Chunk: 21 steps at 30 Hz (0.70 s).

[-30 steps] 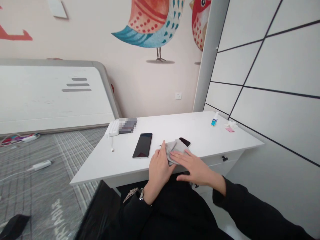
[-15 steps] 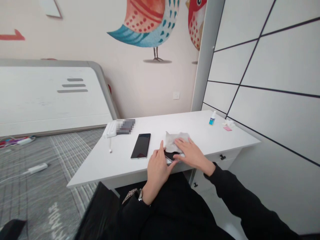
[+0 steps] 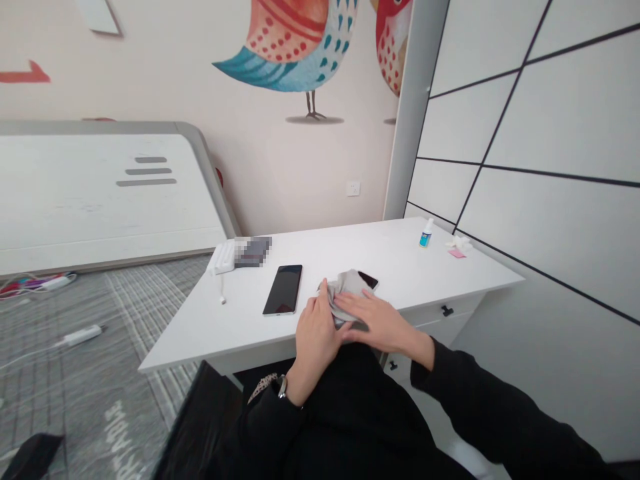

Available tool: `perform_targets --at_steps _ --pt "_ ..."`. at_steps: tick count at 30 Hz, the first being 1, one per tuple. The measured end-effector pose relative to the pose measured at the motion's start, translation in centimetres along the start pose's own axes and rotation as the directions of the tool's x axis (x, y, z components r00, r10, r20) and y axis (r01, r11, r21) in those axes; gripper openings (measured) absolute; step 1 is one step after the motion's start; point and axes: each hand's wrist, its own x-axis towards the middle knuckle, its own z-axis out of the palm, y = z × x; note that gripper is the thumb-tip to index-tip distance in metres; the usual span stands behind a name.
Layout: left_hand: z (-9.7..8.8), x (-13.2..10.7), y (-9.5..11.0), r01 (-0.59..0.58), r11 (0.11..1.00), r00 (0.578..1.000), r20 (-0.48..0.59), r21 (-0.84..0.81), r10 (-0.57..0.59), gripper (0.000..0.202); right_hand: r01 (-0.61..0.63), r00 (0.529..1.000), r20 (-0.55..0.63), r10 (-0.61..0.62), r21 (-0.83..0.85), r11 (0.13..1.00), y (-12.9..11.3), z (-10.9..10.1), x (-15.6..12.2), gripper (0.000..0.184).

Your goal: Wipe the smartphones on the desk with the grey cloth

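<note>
On the near edge of the white desk point(image 3: 200, 340) lies a dark phone point(image 3: 369, 279), mostly hidden under a crumpled grey cloth point(image 3: 349, 285). My right hand point(image 3: 383, 323) keeps the cloth pressed down on the phone, its fingers laid along the fabric. My left hand point(image 3: 316, 328) grips the phone at its left and near edges, fingers pointing away from me and thumb along the near side. Both thumbs come close together at the desk edge. A second, larger dark phone point(image 3: 283, 290) lies face up left of my left hand.
A small spray bottle point(image 3: 426, 233) stands at the back right, beside a pink packet point(image 3: 457, 253) and white crumpled pieces point(image 3: 461, 244). A white power strip point(image 3: 223, 256) and a blurred dark item point(image 3: 253, 251) sit at the back left. The panelled cabinet point(image 3: 560, 220) borders the right.
My right hand has drawn the cloth nearer and slightly left, bunching it. The phone's far right corner now shows. My left hand has stayed nearly in place.
</note>
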Motion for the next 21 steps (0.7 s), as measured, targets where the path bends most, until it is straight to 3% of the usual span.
perform_targets --at_steps 2,4,5,7,9,13,14,18,21 --pt "0.0 0.0 0.0 0.015 0.999 1.000 0.009 -0.035 -0.014 0.099 -0.152 0.986 -0.072 0.147 -0.063 0.986 0.3 -0.2 -0.2 0.077" --pt "-0.1 0.0 0.1 0.028 0.998 0.999 0.022 -0.065 -0.027 0.099 -0.217 0.970 -0.130 0.204 -0.098 0.971 0.1 -0.1 -0.3 0.079" --pt "-0.1 0.0 0.1 0.029 0.997 0.999 0.025 -0.067 -0.027 0.099 -0.183 0.977 -0.126 0.170 -0.095 0.979 -0.1 0.0 -0.4 0.083" --pt "-0.2 0.0 0.1 0.017 0.999 1.000 0.020 -0.046 -0.016 0.098 0.005 0.999 -0.052 -0.007 -0.038 0.999 -0.5 0.1 -0.5 0.091" --pt "-0.2 0.0 0.0 0.012 1.000 1.000 0.010 -0.027 -0.011 0.098 0.080 0.997 -0.003 -0.080 0.011 0.997 -0.4 0.0 -0.5 0.084" --pt "-0.1 0.0 0.0 0.014 0.998 1.000 -0.011 -0.065 -0.015 0.101 -0.176 0.981 -0.096 0.170 -0.063 0.982 0.9 -0.6 -0.2 0.071" --pt "0.0 0.0 -0.1 0.015 0.998 1.000 -0.010 -0.064 -0.016 0.101 -0.180 0.980 -0.103 0.172 -0.067 0.981 1.0 -0.6 -0.2 0.074" --pt "0.0 0.0 -0.2 0.012 1.000 1.000 -0.001 0.003 -0.012 0.101 0.012 1.000 -0.024 -0.012 -0.002 1.000 0.2 0.0 -0.3 0.088" --pt "-0.1 0.0 -0.1 0.008 1.000 1.000 -0.010 -0.026 -0.008 0.100 -0.146 0.986 -0.085 0.141 -0.054 0.988 0.1 0.0 -0.1 0.077"
